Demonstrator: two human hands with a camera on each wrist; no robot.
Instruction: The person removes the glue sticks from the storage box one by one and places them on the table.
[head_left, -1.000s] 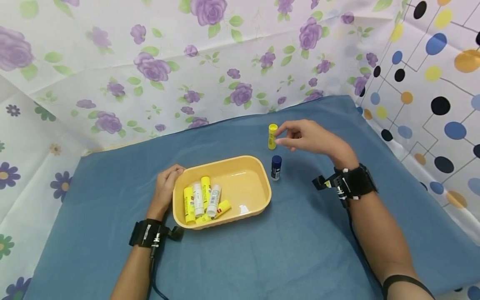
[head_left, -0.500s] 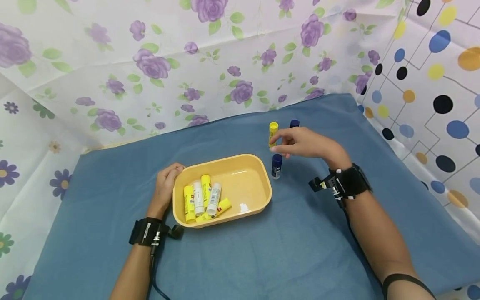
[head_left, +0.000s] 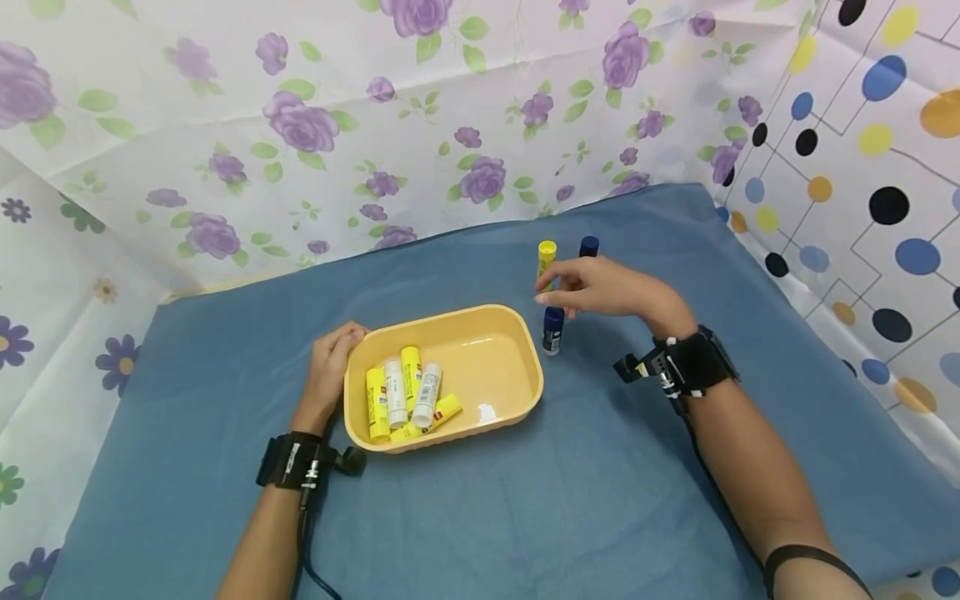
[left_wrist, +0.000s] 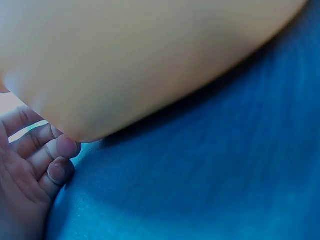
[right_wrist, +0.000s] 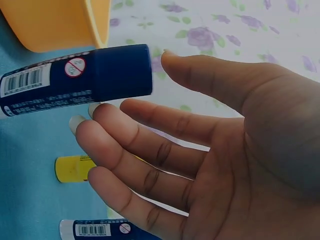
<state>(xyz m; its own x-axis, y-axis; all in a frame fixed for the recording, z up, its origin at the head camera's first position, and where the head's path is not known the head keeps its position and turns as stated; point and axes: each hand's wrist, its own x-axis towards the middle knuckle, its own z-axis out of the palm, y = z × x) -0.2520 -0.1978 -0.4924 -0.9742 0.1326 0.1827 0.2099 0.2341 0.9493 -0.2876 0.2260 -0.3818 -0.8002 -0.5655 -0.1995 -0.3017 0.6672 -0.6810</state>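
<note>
Because the nearest blue glue stick (head_left: 552,331) stands upright just under the fingertips of the right hand (head_left: 597,286), its cap points up toward them, and we judge that this is why thumb and fingers part around it. We see those fingers spread, pinching nothing, though we cannot tell whether one brushes the cap. Just beyond them stands a yellow glue stick (head_left: 547,252), partly covered; past the knuckles rises a second blue stick (head_left: 589,245). The left hand's (head_left: 327,364) fingers curl against the corner of the yellow tray (head_left: 487,364), likely steadying it, though we cannot see where the thumb sits. Inside, close to those fingers, three yellow sticks (head_left: 377,405) and two white sticks (head_left: 427,394) lie bunched, some overlapping. Beneath both hands we have a faintly creased blue cloth (head_left: 480,517); beyond the fingers hangs a purple-flowered sheet (head_left: 330,192), and off the right hand's outer side, a dotted sheet (head_left: 855,217).
</note>
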